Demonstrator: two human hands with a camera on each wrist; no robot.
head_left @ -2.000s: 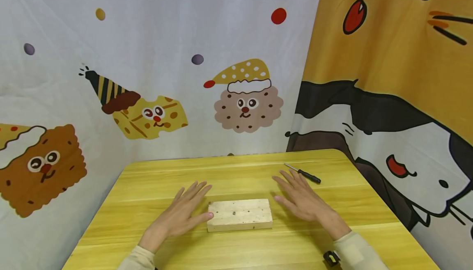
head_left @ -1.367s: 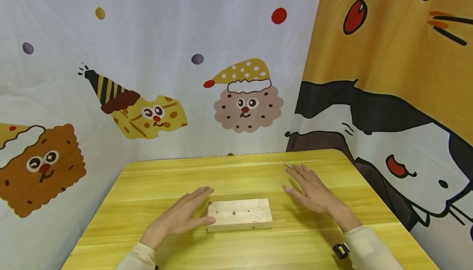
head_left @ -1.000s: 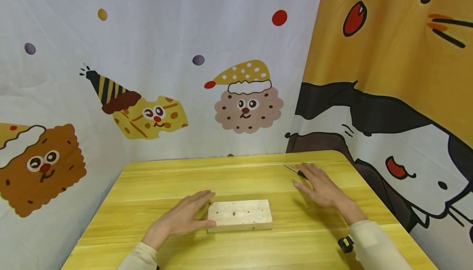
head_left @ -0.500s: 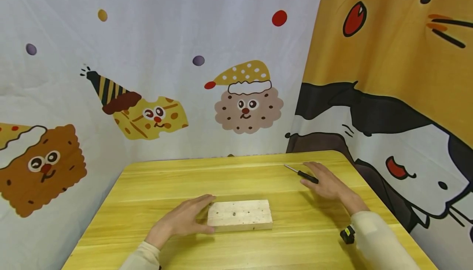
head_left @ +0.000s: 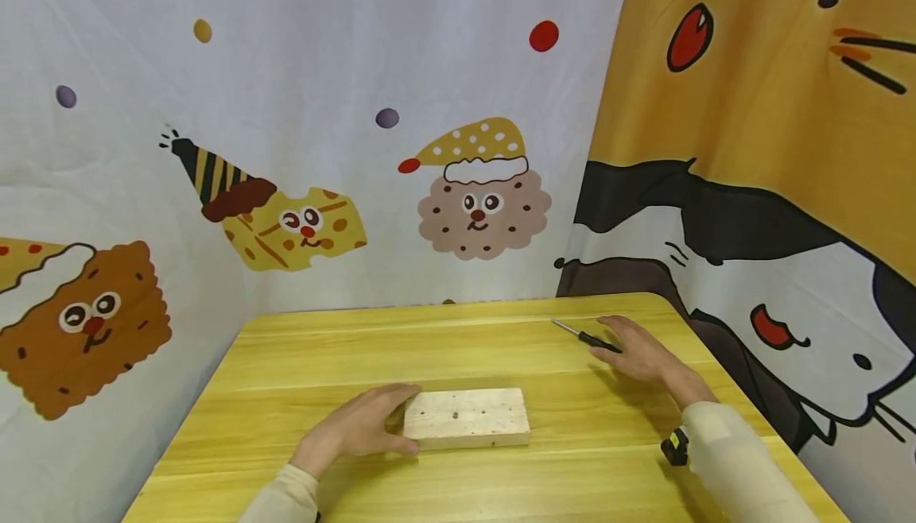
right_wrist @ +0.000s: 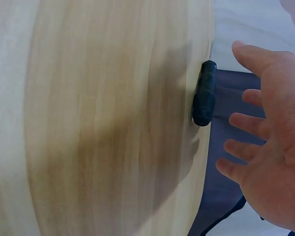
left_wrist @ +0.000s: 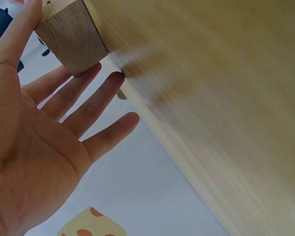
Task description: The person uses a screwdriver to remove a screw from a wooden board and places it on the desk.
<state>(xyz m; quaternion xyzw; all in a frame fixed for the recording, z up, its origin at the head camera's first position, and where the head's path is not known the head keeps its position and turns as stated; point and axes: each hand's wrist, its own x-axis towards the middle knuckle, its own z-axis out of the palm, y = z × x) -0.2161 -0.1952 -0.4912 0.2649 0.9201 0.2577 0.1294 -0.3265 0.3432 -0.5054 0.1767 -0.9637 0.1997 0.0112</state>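
In the head view, a pale wooden block (head_left: 467, 417) lies flat on the yellow table (head_left: 401, 352), small dark marks dotting its top. The left hand (head_left: 354, 425) is at the block's left end, thumb by the near side and fingers by the far corner, with a gap between them; whether it touches the wood cannot be told here. Beyond the block and to the right lies a screwdriver (head_left: 599, 342), its metal shaft pointing away to the left and its black handle between the right hand's (head_left: 642, 354) parted thumb and fingers. Behind the table hangs a white cloth (head_left: 308, 70) printed with cartoon snacks. In the left wrist view, the fingers are spread and the block's end grain shows beside the thumb and fingertips, contact unclear. In the right wrist view, the hand is wide, fingers loosely bent, apart from the dark handle.
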